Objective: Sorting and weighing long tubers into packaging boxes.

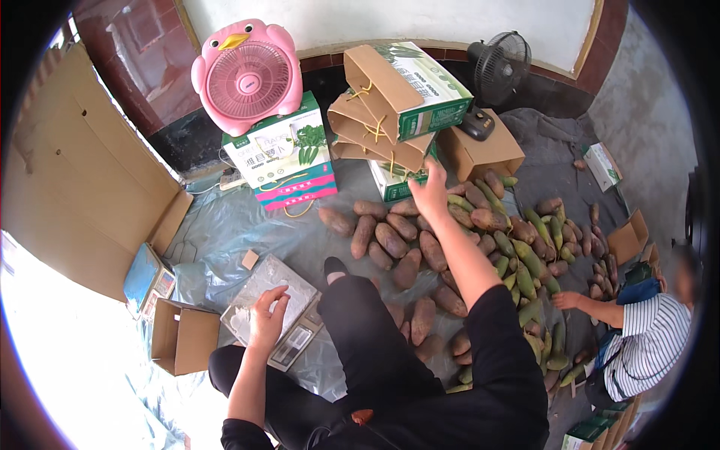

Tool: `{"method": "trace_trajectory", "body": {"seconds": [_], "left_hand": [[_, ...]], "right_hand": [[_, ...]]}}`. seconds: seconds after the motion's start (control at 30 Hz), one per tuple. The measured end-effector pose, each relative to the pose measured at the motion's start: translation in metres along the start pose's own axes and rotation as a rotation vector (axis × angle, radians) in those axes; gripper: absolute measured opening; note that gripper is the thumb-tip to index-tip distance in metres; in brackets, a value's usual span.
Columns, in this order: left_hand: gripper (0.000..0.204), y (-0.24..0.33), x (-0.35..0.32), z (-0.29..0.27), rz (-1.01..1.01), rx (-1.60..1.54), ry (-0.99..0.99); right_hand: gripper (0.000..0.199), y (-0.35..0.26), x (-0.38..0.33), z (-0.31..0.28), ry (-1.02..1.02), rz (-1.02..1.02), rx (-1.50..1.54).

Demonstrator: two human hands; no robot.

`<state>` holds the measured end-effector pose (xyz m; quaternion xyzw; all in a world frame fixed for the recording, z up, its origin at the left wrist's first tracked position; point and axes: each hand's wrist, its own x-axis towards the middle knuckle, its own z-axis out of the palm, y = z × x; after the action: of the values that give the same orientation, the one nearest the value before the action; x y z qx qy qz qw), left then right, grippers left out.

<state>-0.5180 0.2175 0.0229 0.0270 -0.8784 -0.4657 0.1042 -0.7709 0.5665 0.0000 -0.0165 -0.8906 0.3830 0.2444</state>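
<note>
My right hand (430,193) stretches forward to the lowest green-and-white cardboard carton (382,182) in a leaning stack. Its fingers and thumb are at the carton's right end and appear to grip the edge. Above lie folded-open brown cartons (379,127) with yellow cord handles, and a white-and-green carton (431,82) on top. My left hand (268,315) hovers over a digital weighing scale (292,289) with a dusty metal plate. Its fingers are loosely bent and apart, and nothing shows in them.
Reddish-purple and green radishes (525,255) are heaped right of my legs. A pink fan (247,79) tops printed cartons (281,161) at back left; a black fan (502,67) stands behind. Small brown boxes (180,337) flank the scale. A person in stripes (649,345) reaches toward the heap.
</note>
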Motion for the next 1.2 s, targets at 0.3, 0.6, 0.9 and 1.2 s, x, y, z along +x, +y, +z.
{"method": "trace_trajectory", "body": {"seconds": [0.3, 0.6, 0.9, 1.2], "left_hand": [[0.023, -0.056, -0.010, -0.008, -0.236, 0.056, -0.009], [0.023, -0.057, -0.010, -0.018, -0.364, 0.015, -0.051], [0.023, -0.050, -0.014, -0.021, -0.326, -0.007, -0.025], [0.024, -0.055, -0.022, -0.025, -0.246, 0.025, 0.032]], "right_hand": [[0.079, -0.092, 0.145, 0.021, -0.046, 0.129, -0.398], [0.054, -0.059, 0.186, 0.059, -0.056, 0.235, -0.572], [0.039, -0.016, 0.190, -0.045, 0.224, 0.085, -0.331], [0.034, -0.039, 0.095, -0.170, 0.005, 0.340, 0.454]]}}
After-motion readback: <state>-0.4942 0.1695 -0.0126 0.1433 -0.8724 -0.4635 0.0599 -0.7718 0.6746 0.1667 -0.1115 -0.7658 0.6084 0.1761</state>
